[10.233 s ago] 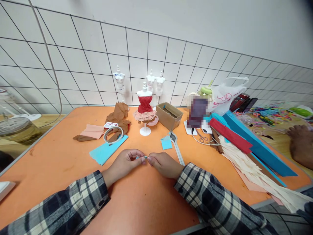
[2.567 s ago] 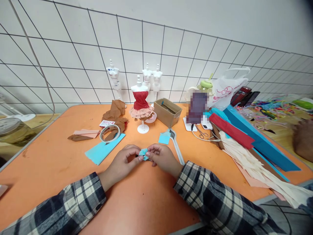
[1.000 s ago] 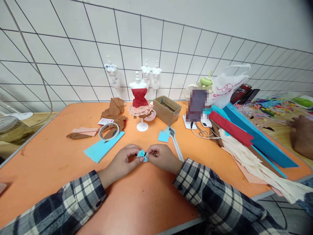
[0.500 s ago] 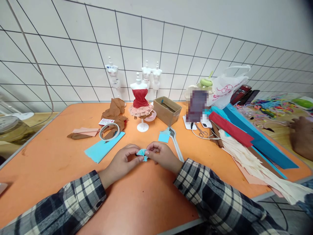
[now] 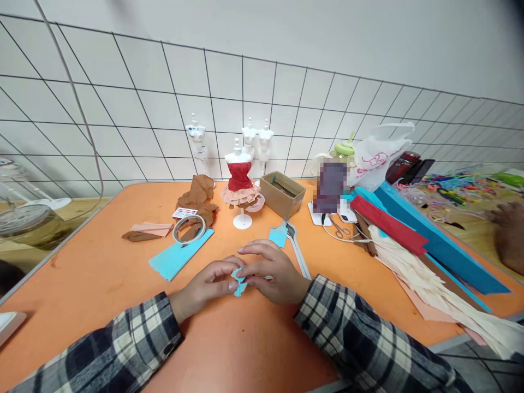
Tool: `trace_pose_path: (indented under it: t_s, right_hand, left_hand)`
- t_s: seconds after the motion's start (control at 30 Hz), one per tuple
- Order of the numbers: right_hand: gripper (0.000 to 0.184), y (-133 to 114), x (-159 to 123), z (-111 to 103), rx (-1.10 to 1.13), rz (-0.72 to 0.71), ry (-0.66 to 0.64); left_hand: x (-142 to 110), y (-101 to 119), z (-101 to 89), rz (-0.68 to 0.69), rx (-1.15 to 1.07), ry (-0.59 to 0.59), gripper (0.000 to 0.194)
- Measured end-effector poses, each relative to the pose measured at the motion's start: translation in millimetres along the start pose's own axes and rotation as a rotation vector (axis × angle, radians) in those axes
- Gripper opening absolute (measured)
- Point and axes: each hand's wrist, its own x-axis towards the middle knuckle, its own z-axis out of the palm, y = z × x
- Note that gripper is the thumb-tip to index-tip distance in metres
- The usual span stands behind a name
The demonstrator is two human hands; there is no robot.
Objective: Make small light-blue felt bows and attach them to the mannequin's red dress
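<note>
Between my hands is a small pleated piece of light-blue crepe paper [image 5: 239, 289], gathered in the middle and fanned out. My left hand [image 5: 208, 284] pinches it between thumb and fingers. On its other side, the thumb and a finger of my right hand [image 5: 278, 275] also close on it, with the upper fingers lifted and spread. Just beyond my right hand lies a light-blue square [image 5: 278, 236] beside a long grey-white tool [image 5: 299, 255]. A longer light-blue paper strip [image 5: 180, 256] lies left of my hands, a tape roll [image 5: 176, 232] resting on its edge.
A small mannequin [image 5: 239, 176] in a red bodice and pink ruffled skirt stands ahead, with other bare mannequins behind it. Beside it are brown crumpled paper [image 5: 198, 194] and a cardboard box [image 5: 282, 195]. Scissors [image 5: 340, 229] and layered paper strips [image 5: 388, 224] lie right; another person's hand [image 5: 510, 234] is far right.
The blue piece has turned in my hands, its lower part now fanned out. My right fingers have lifted and spread. The view has tilted slightly upward.
</note>
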Motion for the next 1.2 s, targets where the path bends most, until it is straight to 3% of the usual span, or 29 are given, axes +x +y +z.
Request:
trace_pose_path:
  t_s: [0.17, 0.27, 0.4, 0.5, 0.6, 0.7, 1.0, 1.2]
  right_hand:
    - [0.008, -1, 3, -2, 0.061, -0.064, 0.069]
    - [0.008, -4, 4, -5, 0.067, -0.014, 0.048]
    - [0.006, -5, 4, -6, 0.085, 0.193, 0.026]
    - [0.006, -2, 1, -2, 0.076, 0.463, -0.029]
    - [0.006, 1, -2, 5, 0.135, 0.648, -0.069]
    - [0.008, 3, -3, 8, 0.214, 0.713, -0.075]
    - [0.009, -3, -1, 11, 0.163, 0.673, -0.023]
    - [0.011, -6, 2, 12, 0.287, 0.805, 0.06]
  left_hand:
    - [-1, -4, -0.1, 0.004, -0.095, -0.08, 0.034]
    - [-1, -11, -1.3, -0.014, -0.157, -0.053, 0.035]
    - [0, -17, -4.0, 0.006, -0.243, 0.072, 0.051]
    - [1, -16, -4.3, 0.085, 0.039, 0.263, 0.063]
    - [3, -14, -2.1, 0.055, 0.366, 0.388, 0.049]
    - [7, -15, 0.4, 0.024, 0.477, 0.396, 0.022]
    - [8, -15, 3.5, 0.06, 0.595, 0.37, 0.018]
    - [9, -12, 5.8, 0.031, 0.493, 0.382, 0.018]
